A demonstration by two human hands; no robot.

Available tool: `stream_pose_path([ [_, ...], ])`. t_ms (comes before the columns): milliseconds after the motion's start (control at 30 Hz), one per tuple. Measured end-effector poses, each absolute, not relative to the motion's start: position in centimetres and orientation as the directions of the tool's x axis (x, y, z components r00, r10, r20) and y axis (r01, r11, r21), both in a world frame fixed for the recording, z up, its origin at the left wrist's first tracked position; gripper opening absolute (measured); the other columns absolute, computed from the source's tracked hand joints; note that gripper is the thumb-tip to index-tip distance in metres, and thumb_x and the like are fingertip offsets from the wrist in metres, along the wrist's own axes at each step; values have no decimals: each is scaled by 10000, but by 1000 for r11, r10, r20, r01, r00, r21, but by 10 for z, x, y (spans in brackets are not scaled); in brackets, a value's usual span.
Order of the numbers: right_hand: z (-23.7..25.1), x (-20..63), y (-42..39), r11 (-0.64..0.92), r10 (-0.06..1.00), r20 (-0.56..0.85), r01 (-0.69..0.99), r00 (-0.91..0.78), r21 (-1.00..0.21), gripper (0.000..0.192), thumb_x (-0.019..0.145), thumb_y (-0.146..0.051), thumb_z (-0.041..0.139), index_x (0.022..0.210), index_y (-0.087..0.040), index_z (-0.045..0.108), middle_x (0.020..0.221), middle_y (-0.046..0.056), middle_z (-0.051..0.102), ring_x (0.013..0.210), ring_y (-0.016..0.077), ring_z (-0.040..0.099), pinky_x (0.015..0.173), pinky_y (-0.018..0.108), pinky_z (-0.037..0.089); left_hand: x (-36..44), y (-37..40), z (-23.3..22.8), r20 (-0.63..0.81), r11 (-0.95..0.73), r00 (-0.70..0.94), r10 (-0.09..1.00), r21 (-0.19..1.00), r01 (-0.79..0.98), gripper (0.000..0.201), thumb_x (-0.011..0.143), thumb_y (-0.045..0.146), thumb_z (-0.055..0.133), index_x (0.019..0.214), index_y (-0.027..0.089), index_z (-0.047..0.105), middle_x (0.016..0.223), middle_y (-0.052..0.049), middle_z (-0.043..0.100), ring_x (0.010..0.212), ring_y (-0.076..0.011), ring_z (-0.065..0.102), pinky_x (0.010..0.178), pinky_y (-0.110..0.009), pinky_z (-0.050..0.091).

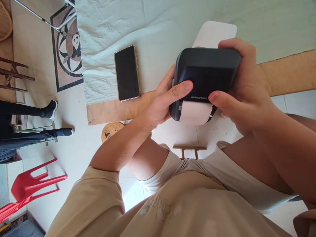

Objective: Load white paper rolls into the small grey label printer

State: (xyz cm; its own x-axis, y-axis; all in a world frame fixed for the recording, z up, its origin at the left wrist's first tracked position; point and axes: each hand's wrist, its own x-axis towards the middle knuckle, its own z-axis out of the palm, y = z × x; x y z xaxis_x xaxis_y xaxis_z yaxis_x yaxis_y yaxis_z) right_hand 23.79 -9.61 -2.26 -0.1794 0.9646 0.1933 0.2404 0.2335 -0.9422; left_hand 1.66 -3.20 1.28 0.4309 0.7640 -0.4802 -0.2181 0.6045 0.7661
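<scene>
A dark label printer [209,70] is held in the air over the table's near edge, between both of my hands. My left hand [164,98] grips its left side, thumb lying across the dark front. My right hand [243,85] wraps its right side and top, thumb on the front near the lettering. A strip of white paper [195,112] sticks out of the slot at the bottom, with torn edges. A white flat box [214,33] lies on the cloth just behind the printer, partly hidden by it.
A black smartphone [127,73] lies face up on the pale cloth [158,29] covering a wooden table [288,72]. On the floor are a small round wooden stool [111,130], a red plastic chair [29,184] and another person's legs [27,121] at the left.
</scene>
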Motion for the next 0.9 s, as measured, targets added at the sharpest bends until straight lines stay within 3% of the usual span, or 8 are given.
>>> stream_pose_path([
  [100, -22, 240, -96, 171, 978, 136, 231, -160, -958, 972, 1150, -1055, 687, 1819, -453, 318, 1123, -39, 585, 861, 93, 682, 656, 227, 616, 14, -27, 17, -332, 502, 572, 750, 849, -164, 560, 1117, 475, 852, 1627, 249, 800, 1250, -91, 950, 1259, -378, 971, 832, -298, 702],
  [233, -25, 241, -95, 159, 976, 118, 229, -185, -960, 923, 1175, -1005, 707, 1820, -470, 321, 1165, -39, 600, 889, 88, 710, 682, 228, 646, 8, -23, 15, -304, 490, 608, 733, 856, -163, 570, 1152, 478, 839, 1649, 212, 753, 1330, -124, 968, 1249, -381, 958, 886, -315, 705],
  [333, -27, 244, -95, 188, 968, 136, 249, -211, -950, 816, 1244, -867, 705, 1836, -470, 307, 1152, -39, 598, 879, 92, 729, 675, 227, 663, 9, -25, 17, -319, 511, 593, 739, 840, -184, 519, 1155, 405, 843, 1631, 209, 780, 1277, -109, 966, 1248, -384, 962, 920, -329, 716],
  [433, -27, 246, -95, 188, 969, 134, 270, -206, -944, 817, 1241, -807, 744, 1844, -478, 301, 1165, -32, 617, 867, 101, 742, 657, 237, 673, 11, -29, 19, -365, 551, 555, 747, 807, -210, 484, 1153, 330, 829, 1629, 240, 825, 1245, -86, 966, 1356, -414, 958, 1064, -390, 757],
  [600, -29, 243, -93, 167, 980, 129, 273, -152, -948, 913, 1182, -879, 778, 1868, -469, 335, 1161, -14, 693, 859, 135, 732, 648, 282, 666, 12, -30, 9, -385, 584, 530, 755, 763, -277, 523, 1093, 460, 972, 1586, 326, 863, 1333, -53, 983, 1552, -459, 909, 1146, -435, 793],
  [700, -28, 242, -93, 128, 989, 102, 262, -111, -957, 945, 1170, -820, 816, 1903, -445, 351, 1183, -9, 731, 892, 139, 732, 681, 282, 678, 14, -23, 7, -374, 595, 573, 729, 761, -260, 405, 1236, 528, 761, 1507, 251, 880, 1393, -89, 986, 1619, -451, 880, 1226, -486, 792],
  [800, -22, 242, -95, 78, 996, 62, 246, -69, -966, 895, 1167, -690, 849, 1909, -427, 423, 1389, 18, 774, 1051, 139, 781, 795, 269, 754, 19, -18, 15, -464, 658, 524, 714, 701, -275, 647, 1357, 566, 389, 1300, 156, 887, 1295, -152, 995, 1711, -465, 816, 1346, -585, 757],
  [900, -16, 242, -99, -22, 999, -30, 192, -39, -981, 703, 1266, -581, 700, 1918, -438, 478, 1532, 24, 768, 1095, 124, 842, 901, 297, 834, 24, -18, 24, -534, 674, 450, 716, 695, -250, 589, 1356, 493, 410, 1036, 215, 819, 1104, -132, 981, 1734, -448, 799, 1403, -575, 725],
])
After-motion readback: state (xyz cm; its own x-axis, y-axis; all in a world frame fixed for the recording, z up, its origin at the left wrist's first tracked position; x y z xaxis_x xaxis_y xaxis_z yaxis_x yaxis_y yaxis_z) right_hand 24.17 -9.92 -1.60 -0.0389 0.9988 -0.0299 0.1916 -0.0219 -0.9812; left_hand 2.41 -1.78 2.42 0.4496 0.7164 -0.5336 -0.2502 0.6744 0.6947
